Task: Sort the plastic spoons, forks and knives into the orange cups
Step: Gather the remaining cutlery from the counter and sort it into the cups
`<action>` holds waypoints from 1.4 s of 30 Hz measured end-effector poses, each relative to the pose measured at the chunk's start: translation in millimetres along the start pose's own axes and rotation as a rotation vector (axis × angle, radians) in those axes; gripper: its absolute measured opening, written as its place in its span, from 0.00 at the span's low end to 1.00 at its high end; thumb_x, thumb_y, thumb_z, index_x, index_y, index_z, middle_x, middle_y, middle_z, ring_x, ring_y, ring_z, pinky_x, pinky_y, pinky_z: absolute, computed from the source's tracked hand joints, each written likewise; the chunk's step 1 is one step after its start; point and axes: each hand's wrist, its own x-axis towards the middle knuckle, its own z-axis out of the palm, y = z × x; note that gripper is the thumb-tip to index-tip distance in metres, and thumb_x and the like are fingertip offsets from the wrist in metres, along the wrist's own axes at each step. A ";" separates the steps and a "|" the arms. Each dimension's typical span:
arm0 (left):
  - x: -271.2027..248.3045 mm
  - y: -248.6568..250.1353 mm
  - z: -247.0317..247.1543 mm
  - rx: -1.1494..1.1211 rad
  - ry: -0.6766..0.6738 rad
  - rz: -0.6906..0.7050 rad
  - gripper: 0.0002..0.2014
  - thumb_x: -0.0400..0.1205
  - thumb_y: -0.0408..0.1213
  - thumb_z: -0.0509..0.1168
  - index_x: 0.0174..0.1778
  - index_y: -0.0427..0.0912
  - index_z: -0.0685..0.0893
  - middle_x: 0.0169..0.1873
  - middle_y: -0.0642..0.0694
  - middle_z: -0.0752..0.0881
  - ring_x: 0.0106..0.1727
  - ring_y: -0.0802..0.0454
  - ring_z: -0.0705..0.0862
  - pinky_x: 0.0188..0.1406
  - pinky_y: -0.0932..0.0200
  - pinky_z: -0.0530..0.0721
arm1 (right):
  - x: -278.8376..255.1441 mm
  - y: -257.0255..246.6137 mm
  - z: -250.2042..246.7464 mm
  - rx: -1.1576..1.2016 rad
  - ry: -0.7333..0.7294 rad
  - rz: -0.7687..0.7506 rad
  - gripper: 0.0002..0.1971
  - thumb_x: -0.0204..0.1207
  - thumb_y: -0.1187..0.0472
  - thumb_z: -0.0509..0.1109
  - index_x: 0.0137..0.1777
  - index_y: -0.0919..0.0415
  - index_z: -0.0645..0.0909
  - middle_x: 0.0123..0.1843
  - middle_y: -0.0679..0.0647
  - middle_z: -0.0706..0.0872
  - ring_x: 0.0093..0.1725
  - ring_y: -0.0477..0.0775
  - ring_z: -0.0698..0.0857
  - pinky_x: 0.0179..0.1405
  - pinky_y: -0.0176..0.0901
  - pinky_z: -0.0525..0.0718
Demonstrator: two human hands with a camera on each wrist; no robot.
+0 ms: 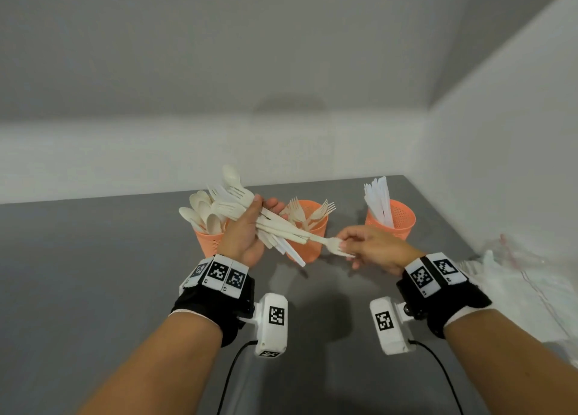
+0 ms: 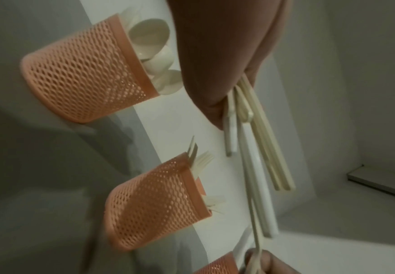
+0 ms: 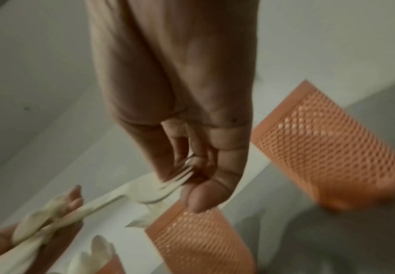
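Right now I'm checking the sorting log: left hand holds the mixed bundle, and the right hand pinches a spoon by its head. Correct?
Not quite: the right hand pinches a fork by its tines, as the head view shows. The left hand does hold the mixed bundle.

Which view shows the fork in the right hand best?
The head view: the whole fork shows, its prongs pinched by the right hand, its handle still in the bundle gripped by the left hand. The right wrist view shows only blurred prongs at the fingertips; the left wrist view shows a thin handle.
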 end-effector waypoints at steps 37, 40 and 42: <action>-42.3 -32.1 7.0 0.919 -0.287 -0.104 0.09 0.84 0.30 0.59 0.37 0.42 0.76 0.20 0.53 0.78 0.21 0.59 0.75 0.21 0.69 0.77 | 18.2 -78.2 31.8 0.209 0.493 -0.335 0.09 0.84 0.61 0.54 0.45 0.60 0.73 0.35 0.52 0.78 0.32 0.48 0.77 0.32 0.38 0.76; -36.4 -30.3 0.6 0.865 -0.267 -0.095 0.11 0.84 0.31 0.58 0.36 0.40 0.78 0.27 0.45 0.77 0.23 0.57 0.75 0.27 0.64 0.78 | 9.8 -88.4 17.5 0.562 0.528 -0.451 0.10 0.86 0.59 0.49 0.45 0.56 0.69 0.35 0.53 0.78 0.29 0.49 0.80 0.31 0.38 0.82; -32.0 -26.9 0.0 0.728 -0.248 -0.089 0.11 0.85 0.31 0.56 0.38 0.39 0.80 0.28 0.44 0.78 0.23 0.56 0.75 0.27 0.63 0.78 | 6.0 -85.7 11.3 0.633 0.531 -0.487 0.10 0.86 0.56 0.51 0.44 0.52 0.69 0.31 0.51 0.73 0.23 0.46 0.73 0.21 0.35 0.75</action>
